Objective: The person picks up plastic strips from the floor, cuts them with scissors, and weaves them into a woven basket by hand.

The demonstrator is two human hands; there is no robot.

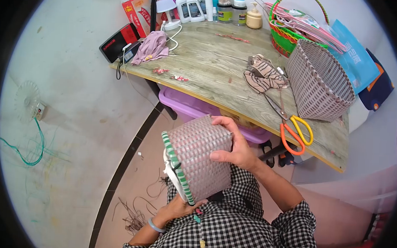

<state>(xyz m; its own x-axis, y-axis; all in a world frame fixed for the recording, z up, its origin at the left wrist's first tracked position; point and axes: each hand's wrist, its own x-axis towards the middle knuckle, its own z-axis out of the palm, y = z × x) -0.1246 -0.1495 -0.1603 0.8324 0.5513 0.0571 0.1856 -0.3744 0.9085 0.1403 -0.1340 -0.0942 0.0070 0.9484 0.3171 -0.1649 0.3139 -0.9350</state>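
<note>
A woven basket [199, 154] in pale pinkish grey strips lies tilted on its side above my lap. Its rim, bound in green and white, faces left, and a white strip [174, 180] runs along it. My right hand [235, 147] grips the closed end, thumb against the side wall and fingers over the edge. Below, my left hand [180, 208] holds the basket by the lower rim; part of its fingers is hidden behind the wall. The basket's inside is turned away from view.
Scissors [288, 125] with orange and yellow handles lie on the table [200, 58] by a second woven basket [318, 84] and a striped cloth [263, 76]. Bottles [193, 10] and a green basket [282, 39] stand behind. A purple bin [177, 101] sits underneath; loose strips [134, 218] litter the floor.
</note>
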